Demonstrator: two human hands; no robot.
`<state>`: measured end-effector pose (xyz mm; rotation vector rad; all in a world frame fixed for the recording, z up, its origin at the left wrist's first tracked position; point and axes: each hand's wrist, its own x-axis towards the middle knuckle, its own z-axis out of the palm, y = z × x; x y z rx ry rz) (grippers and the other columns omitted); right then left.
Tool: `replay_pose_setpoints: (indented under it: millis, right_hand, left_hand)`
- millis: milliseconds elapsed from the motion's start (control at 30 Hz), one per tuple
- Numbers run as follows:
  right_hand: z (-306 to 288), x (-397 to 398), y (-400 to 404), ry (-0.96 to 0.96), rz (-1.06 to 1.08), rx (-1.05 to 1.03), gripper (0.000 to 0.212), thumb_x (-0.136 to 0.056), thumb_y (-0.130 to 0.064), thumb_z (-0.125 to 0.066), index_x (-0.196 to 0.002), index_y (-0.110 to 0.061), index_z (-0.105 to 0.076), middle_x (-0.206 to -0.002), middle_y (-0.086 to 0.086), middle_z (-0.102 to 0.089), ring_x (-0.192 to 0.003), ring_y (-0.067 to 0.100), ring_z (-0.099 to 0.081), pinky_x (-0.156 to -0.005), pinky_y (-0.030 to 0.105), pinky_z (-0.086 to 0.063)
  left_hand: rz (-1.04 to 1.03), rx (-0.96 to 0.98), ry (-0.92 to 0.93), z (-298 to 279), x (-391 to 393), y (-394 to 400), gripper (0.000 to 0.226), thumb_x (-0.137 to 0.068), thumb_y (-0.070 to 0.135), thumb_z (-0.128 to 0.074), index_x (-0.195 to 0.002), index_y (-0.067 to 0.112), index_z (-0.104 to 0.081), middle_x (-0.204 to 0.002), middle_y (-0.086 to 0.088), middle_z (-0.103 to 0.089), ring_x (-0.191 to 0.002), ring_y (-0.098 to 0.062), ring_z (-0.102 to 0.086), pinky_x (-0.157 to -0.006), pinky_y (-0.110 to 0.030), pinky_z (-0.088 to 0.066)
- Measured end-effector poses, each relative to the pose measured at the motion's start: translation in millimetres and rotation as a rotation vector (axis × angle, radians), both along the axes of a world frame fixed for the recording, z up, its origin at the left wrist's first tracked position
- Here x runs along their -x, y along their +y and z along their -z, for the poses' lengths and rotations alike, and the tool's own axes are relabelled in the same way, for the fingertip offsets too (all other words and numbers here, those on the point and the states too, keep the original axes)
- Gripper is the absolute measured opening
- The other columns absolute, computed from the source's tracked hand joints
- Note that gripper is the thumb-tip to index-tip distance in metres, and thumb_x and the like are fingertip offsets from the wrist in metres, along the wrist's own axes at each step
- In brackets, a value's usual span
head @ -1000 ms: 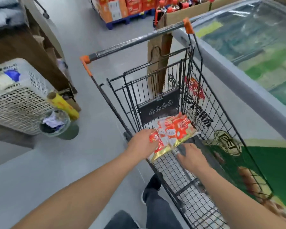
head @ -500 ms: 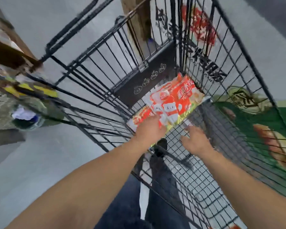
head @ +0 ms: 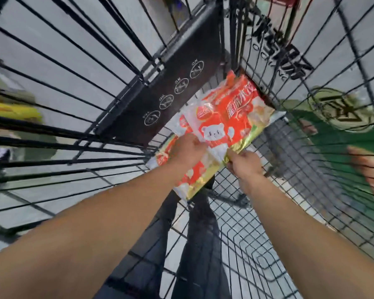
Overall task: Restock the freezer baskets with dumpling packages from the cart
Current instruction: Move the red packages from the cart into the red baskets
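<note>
Head view: both hands reach into the wire cart [head: 289, 190], where red dumpling packages [head: 229, 121] lie on the cart floor at the seat-flap end, long axis running diagonally from lower left to upper right. The left hand [head: 187, 148] grips a package's left edge with curled fingers. The right hand [head: 244, 164] pinches its gold-trimmed lower edge.

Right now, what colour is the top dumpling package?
Mostly red with white and gold, on the top dumpling package, head view.
</note>
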<state>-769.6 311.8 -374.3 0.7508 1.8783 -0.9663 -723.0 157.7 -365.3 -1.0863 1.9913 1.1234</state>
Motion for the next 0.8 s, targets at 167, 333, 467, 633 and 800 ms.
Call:
replay_pose_setpoints:
  millis: [167,333,467,633,800]
  right_hand:
    - [-30,-11,-12,-0.106,-0.052,0.19,0.007,-0.091,-0.009,-0.064,-0.083,-0.008,-0.063,-0.067,0.001,-0.064,-0.052,0.009,-0.059,-0.056,0.02,-0.051]
    - [-37,-24,-3,-0.099,-0.381,-0.008,0.035,-0.092,-0.045,-0.056,-0.072,-0.018,-0.065,-0.071,0.0,-0.068,-0.067,0.019,-0.063,-0.062,0.027,-0.043]
    - [-26,2,27,0.327,-0.264,-0.321,0.029,-0.093,-0.041,-0.057,-0.094,-0.012,-0.062,-0.086,0.0,-0.063,-0.088,0.025,-0.061,-0.071,0.026,-0.036]
    - [10,54,28,0.158,-0.208,-0.099,0.046,-0.096,-0.032,-0.052,-0.139,-0.017,-0.049,-0.132,0.0,-0.057,-0.119,0.02,-0.055,-0.095,0.032,-0.041]
    - [29,63,31,-0.041,0.058,0.028,0.021,-0.093,-0.03,-0.055,-0.099,-0.014,-0.068,-0.079,-0.001,-0.075,-0.091,0.029,-0.071,-0.081,0.048,-0.055]
  left_hand:
    - [-0.454,-0.164,-0.002,-4,3,-1,0.012,-0.092,0.028,-0.064,-0.086,0.017,-0.063,-0.092,-0.005,-0.071,-0.083,-0.023,-0.07,-0.081,-0.043,-0.06]
    - [-0.13,0.068,-0.07,0,-10,-21,0.024,-0.091,0.027,-0.06,-0.103,0.009,-0.07,-0.102,-0.01,-0.072,-0.097,-0.031,-0.067,-0.079,-0.033,-0.051]
    - [-0.075,0.118,-0.097,1,-16,-29,0.023,-0.091,0.025,-0.06,-0.104,0.009,-0.071,-0.104,-0.012,-0.072,-0.099,-0.032,-0.066,-0.08,-0.035,-0.051]
    - [-0.067,0.133,-0.065,5,-18,-32,0.026,-0.092,0.026,-0.06,-0.108,0.01,-0.072,-0.109,-0.01,-0.072,-0.102,-0.03,-0.066,-0.088,-0.036,-0.053]
    - [-0.177,0.178,-0.011,10,-17,-32,0.022,-0.087,0.021,-0.062,-0.07,0.008,-0.063,-0.071,-0.006,-0.064,-0.073,-0.026,-0.06,-0.063,-0.032,-0.045]
